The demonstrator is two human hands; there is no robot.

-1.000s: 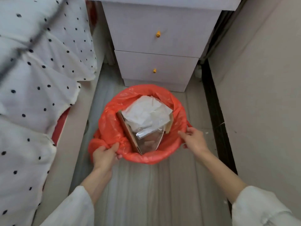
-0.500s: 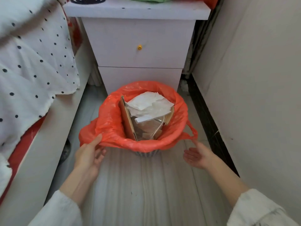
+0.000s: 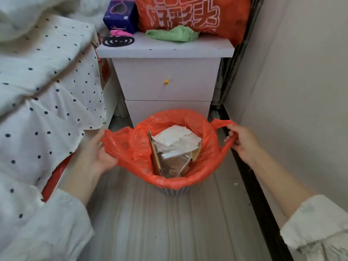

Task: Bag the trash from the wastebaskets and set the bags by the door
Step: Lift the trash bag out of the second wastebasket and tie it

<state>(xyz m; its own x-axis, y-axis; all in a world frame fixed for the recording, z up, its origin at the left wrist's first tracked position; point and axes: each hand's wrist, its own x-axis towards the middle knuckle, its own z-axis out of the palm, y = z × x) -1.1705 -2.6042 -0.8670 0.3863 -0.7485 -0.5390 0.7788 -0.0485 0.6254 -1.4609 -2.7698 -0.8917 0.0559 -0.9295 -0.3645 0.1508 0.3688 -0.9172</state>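
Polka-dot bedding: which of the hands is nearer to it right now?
Left. The left hand holds the orange bag right beside the bedding; the right hand holds the bag's other handle, across the wastebasket by the wall.

The wastebasket [image 3: 174, 191] with its orange bag [image 3: 205, 147] stands mid-frame in a narrow floor strip, hemmed by the bed [image 3: 47, 102] at left, the wall [image 3: 301, 91] at right and the nightstand [image 3: 165, 87] just behind. Bare floor [image 3: 160, 227] in the lower centre gives the widest way in. The gaps on either side of the basket look slim, though the wide lens may distort them.
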